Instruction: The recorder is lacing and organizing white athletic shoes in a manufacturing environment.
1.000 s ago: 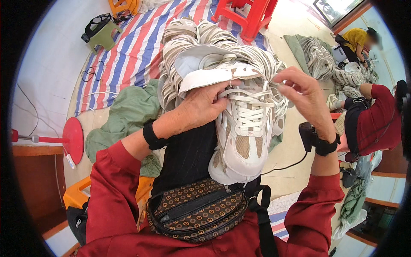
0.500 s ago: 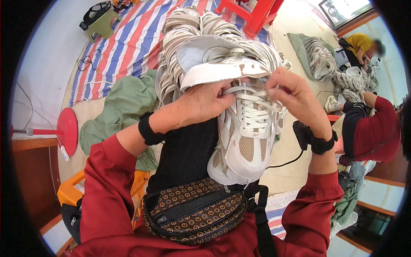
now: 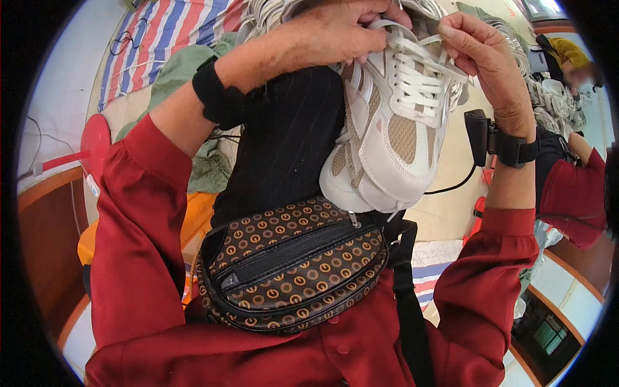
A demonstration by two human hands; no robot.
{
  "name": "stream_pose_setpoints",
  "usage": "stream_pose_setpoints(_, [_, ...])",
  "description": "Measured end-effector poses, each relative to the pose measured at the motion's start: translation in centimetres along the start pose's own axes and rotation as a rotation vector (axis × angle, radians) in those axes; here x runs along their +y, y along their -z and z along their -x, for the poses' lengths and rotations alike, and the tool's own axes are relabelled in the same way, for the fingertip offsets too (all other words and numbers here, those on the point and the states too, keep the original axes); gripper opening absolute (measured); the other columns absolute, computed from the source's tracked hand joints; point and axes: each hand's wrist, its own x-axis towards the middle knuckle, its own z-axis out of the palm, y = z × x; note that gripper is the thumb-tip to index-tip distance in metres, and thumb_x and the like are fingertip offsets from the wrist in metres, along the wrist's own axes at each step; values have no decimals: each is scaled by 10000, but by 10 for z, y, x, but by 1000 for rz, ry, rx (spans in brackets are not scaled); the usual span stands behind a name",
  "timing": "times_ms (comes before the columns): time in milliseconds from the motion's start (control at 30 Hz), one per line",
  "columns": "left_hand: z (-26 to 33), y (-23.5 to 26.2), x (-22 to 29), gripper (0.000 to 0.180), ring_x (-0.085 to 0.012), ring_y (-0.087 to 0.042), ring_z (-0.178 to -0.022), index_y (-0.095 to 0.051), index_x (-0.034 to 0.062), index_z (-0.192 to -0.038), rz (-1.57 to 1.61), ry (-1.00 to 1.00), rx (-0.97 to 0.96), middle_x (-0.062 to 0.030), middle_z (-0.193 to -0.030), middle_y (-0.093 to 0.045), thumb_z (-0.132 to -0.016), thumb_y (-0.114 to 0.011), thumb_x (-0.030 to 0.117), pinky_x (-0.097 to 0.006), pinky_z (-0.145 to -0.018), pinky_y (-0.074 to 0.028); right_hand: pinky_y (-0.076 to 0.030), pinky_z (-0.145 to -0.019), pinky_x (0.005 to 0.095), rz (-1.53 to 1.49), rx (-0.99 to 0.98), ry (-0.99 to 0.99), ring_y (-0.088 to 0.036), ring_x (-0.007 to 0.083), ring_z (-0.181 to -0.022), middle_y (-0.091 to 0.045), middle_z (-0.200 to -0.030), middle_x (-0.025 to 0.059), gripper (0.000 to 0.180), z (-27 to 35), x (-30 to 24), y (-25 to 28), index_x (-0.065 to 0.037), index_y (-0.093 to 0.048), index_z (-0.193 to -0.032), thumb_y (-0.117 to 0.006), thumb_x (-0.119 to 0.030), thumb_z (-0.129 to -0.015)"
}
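- White-and-beige mesh sneaker rests toe-down on the person's lap, its toe just above a brown patterned waist bag, zipped shut.
- Little free room: the shoe fills the gap between both forearms; striped mat and green cloth lie on the floor behind.
- Left hand grips the shoe's collar, fingers curled.
- Right hand pinches a white lace at the top eyelets, wrist bent inward.

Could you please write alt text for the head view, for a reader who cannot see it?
Both hands work the white laces of a white and beige sneaker resting on the person's lap: the left hand and right hand each pinch a lace. Below sits a brown patterned waist bag.
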Motion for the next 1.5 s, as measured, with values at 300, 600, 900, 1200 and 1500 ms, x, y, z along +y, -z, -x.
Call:
stream_pose_setpoints(300, [10,-22,7,290,-104,-528,-732,-565,19,-1138,-130,-162,223,-23,-859,-575,-855,-542,81,-249,-648,-437,-258,-538,150,53,10,25,-367,-17,-605,-455,-694,-104,143,4,8,3,-107,-628,-1005,-620,-222,-921])
stream_pose_setpoints(600, [6,-21,8,262,-87,-526,-712,-580,15,-1126,37,-21,165,-21,-835,-570,-885,-499,80,-237,-626,-450,-389,-632,173,161,56,163,-501,13,-714,-580,-790,-76,194,23,6,-5,-58,-671,-1060,-658,-146,-887])
stream_pose_setpoints(900, [0,-24,4,252,-96,-501,-704,-579,4,-1098,-35,-63,227,-16,-802,-550,-868,-510,82,-244,-629,-428,-382,-617,217,502,180,335,-459,45,-693,-543,-747,-48,100,29,1,-11,-20,-647,-960,-647,-95,-895])
stream_pose_setpoints(1200, [5,-21,2,240,-113,-504,-715,-577,0,-1060,-152,-6,290,-35,-774,-537,-842,-570,102,-270,-642,-431,-374,-657,226,476,164,165,-482,58,-731,-557,-739,-38,216,36,-20,-18,-29,-608,-884,-610,-242,-921])
stream_pose_setpoints(1500, [4,-30,-11,201,-84,-548,-716,-587,-18,-996,-379,-158,404,-31,-789,-568,-868,-603,136,-249,-639,-459,-364,-674,212,186,155,44,-475,56,-697,-532,-695,-35,275,27,-14,-9,-58,-571,-758,-558,-259,-946])
